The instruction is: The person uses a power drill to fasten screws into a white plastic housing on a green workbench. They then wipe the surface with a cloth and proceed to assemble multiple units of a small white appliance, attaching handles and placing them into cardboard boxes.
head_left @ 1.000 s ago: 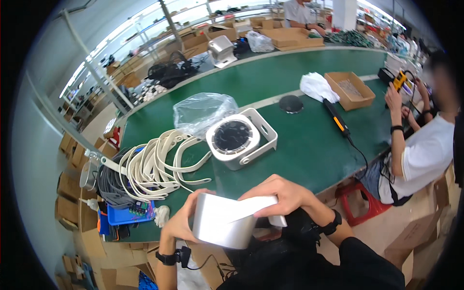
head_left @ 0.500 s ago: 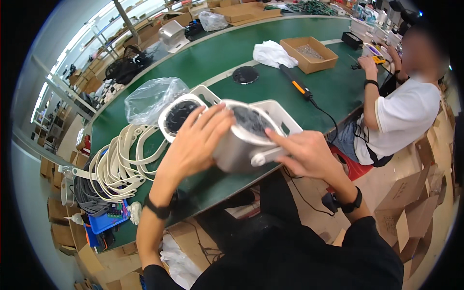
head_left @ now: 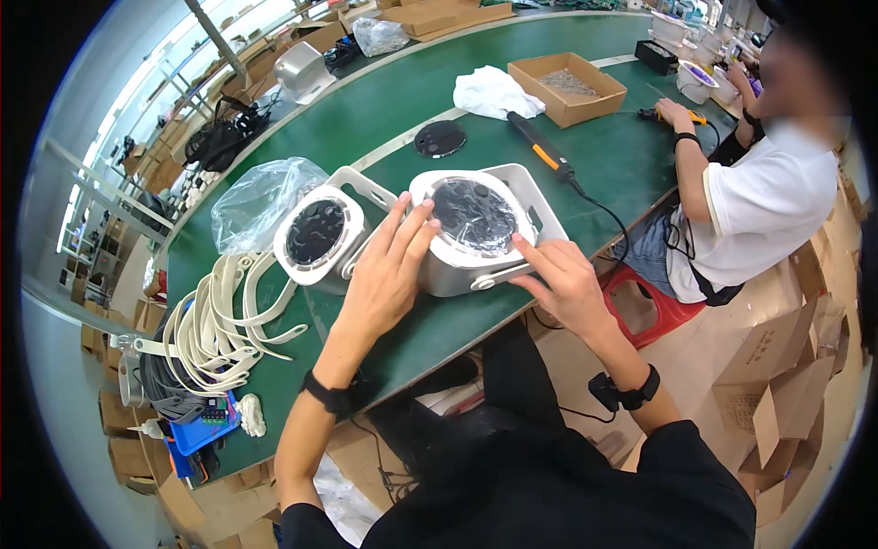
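Note:
A grey housing (head_left: 448,276) with a white rim and a round black face under crinkled clear film stands on the green table in front of me. Its pale bracket (head_left: 547,212) shows behind and at its right side. My left hand (head_left: 391,265) holds its left edge, fingers stretched over the rim and thumb hidden. With index finger on the rim and thumb lower at the bracket arm, my right hand (head_left: 569,282) grips the right edge. A second similar housing (head_left: 315,235) sits just left of my left hand, also on a bracket.
Cream straps (head_left: 215,320) lie at left beside a blue tray (head_left: 203,430) and a clear plastic bag (head_left: 261,206). Beyond are a black disc (head_left: 440,139), a corded orange-and-black tool (head_left: 541,146), white cloth (head_left: 495,92) and a cardboard box (head_left: 569,90). A co-worker (head_left: 768,201) sits at right.
The held housing has come down level onto the table, its face now sharp instead of blurred. Both hands stay on it. The whole view has shifted slightly.

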`<state>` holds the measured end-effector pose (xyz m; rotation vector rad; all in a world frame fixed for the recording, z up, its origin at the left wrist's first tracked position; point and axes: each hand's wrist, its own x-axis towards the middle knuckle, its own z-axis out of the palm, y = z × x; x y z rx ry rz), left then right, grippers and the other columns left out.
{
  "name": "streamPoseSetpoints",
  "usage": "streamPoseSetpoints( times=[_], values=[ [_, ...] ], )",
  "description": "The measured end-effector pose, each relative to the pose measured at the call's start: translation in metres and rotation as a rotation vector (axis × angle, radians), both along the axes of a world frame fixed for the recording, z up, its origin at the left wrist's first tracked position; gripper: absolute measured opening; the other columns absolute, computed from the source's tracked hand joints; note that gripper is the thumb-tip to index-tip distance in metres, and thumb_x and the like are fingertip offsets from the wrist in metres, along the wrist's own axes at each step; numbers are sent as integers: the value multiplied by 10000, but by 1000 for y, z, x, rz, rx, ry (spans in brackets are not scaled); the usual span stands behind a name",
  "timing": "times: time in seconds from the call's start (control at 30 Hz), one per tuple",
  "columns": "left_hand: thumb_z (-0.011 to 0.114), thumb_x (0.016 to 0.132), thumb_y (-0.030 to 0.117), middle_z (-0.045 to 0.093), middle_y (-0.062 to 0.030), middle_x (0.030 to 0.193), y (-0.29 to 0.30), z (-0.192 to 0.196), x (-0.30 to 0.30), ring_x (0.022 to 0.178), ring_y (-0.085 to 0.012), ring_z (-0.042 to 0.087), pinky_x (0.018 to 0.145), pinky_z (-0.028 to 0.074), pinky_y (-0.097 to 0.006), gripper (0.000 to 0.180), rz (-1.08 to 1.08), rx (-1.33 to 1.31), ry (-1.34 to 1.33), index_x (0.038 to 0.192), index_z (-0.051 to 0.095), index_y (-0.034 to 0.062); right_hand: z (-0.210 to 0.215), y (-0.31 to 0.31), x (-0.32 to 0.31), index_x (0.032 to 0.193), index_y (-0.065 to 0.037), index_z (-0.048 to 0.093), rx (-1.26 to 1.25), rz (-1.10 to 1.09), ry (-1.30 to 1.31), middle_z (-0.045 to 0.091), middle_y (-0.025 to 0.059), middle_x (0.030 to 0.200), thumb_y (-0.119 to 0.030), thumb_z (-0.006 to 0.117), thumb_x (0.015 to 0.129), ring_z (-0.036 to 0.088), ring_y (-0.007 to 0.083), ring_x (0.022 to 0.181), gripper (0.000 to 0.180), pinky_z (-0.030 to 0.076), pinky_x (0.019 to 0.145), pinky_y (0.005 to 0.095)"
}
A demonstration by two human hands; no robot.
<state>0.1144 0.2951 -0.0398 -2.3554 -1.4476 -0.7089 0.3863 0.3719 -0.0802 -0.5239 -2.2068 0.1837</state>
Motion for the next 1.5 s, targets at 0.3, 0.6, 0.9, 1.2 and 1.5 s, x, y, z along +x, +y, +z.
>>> streamPoseSetpoints(
  times=[0.3, 0.6, 0.9, 1.2, 1.5],
  values=[
    [786, 729, 431, 413, -262, 1477, -15, 33, -85, 1355, -470, 394, 1119, 345, -522, 752, 594, -295, -53, 1398, 546, 186, 6, 22, -2, 1333, -30, 594, 99, -56, -3, 556, 90, 807, -140, 797, 747, 578, 275, 792, 630, 470, 739, 386],
    [769, 584, 174, 402, -204, 1522, -48, 71, -96, 1446, -442, 290, 1179, 229, -528, 709, -120, -682, -72, 1279, 627, 170, 20, 25, -26, 1217, -35, 669, 135, -307, -80, 624, 83, 727, -233, 838, 721, 602, 243, 648, 560, 469, 579, 372],
    [832, 618, 571, 245, -312, 1561, -75, 50, -60, 1429, -530, 259, 1150, 282, -575, 1125, 540, -579, -145, 1529, 321, 153, 29, 6, -90, 970, -35, 662, -22, 31, -135, 617, 116, 964, -75, 714, 808, 605, 289, 946, 174, 517, 801, 394],
    [866, 534, 414, 350, -275, 1481, -74, 49, -53, 1353, -460, 392, 1103, 349, -532, 1098, 517, -526, -209, 1456, 372, 82, 12, 37, -58, 1428, -75, 471, -2, -251, -5, 331, 309, 1479, -387, 706, 846, 330, 494, 1354, 701, 265, 1130, 567],
    [857, 569, 478, 449, -185, 1367, -24, 101, -72, 1265, -328, 482, 1072, 375, -425, 1136, 136, -291, -675, 1464, 308, 43, -41, 39, -34, 1454, -19, 373, -708, -172, 399, 627, 208, 1199, -336, 641, 949, 631, 324, 1054, 654, 475, 937, 401]
  ],
)
